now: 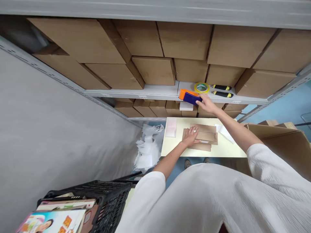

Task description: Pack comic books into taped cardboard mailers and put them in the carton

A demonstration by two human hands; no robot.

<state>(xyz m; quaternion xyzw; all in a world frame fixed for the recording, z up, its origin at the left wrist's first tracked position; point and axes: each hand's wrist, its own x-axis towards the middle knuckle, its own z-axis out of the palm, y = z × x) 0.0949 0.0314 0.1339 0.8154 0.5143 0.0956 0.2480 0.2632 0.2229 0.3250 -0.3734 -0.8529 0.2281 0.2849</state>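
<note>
Holding an orange and dark-blue block-shaped tool [190, 96] in the right hand [206, 103], with the left hand [190, 136] flat on a shallow brown cardboard box [206, 134]

Seen from above, a person in a white top reaches forward with both bare hands. The right hand is closed around the dark-blue end of the tool, thumb and fingers bent; the tool's orange end points left, at the front edge of a grey metal shelf [160, 89]. Whether the shelf bears any of its weight, I cannot tell.

Lower and nearer the body, the left hand is open, fingers spread, resting on the left part of the cardboard box. This box lies on a pale yellow bench [175, 147], below the tool and the right hand, well apart from both. To its left is a pale pink rectangular sheet [171, 127]; to its right, white paper [225, 133].

On the shelf, just beside the right hand, sits a yellow roll of tape [196, 88]. Right of it lie two black-and-yellow cutters [221, 87], one in front of the other. Larger brown cartons [184, 40] stand stacked behind.
</note>
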